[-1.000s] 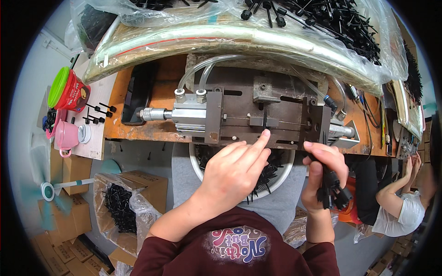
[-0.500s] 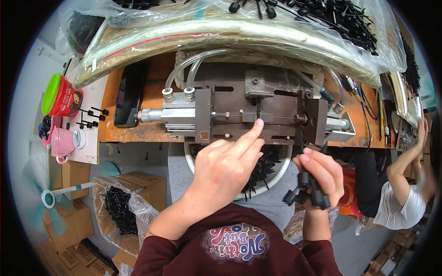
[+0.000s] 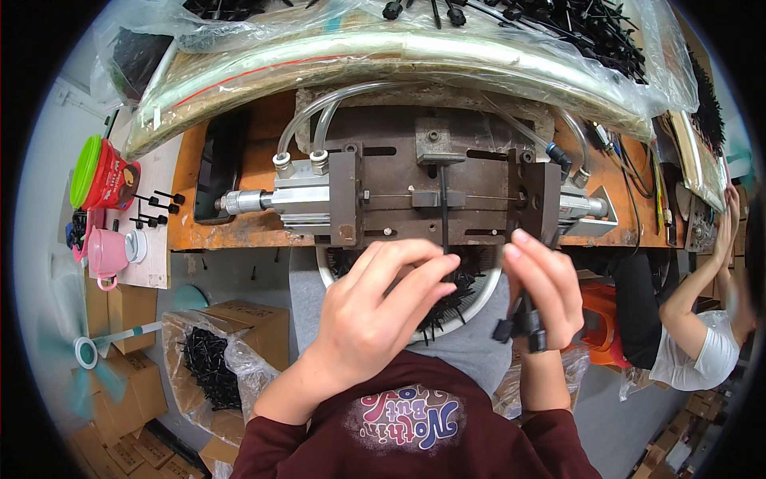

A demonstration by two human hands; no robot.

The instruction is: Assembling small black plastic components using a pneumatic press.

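A bench fixture with a dark metal base plate [image 3: 399, 227] lies before me, an air cylinder at each side. A thin black plastic rod [image 3: 444, 209] lies across its small middle block [image 3: 427, 199], pointing toward me. My left hand [image 3: 383, 307] has its bent fingertips closed at the rod's near end; the exact grip is partly hidden. To the right, my right hand [image 3: 546, 291] is wrapped round several black plastic rods with knobbed heads [image 3: 527, 326], the heads hanging below the fingers. Under the fixture's front edge, a white basket [image 3: 472, 314] holds many similar black parts.
Plastic-wrapped boards [image 3: 383, 60] with piles of black rods span the back. On the left are a phone [image 3: 219, 164], a red tub [image 3: 112, 176] and a pink cup [image 3: 105, 251]. A lined carton of parts [image 3: 211, 367] stands lower left. Another person [image 3: 698, 343] sits at right.
My left hand has drawn back toward me from the middle block, and more of the rod shows between block and fingers. My right hand has shifted slightly up and left, still holding its rods.
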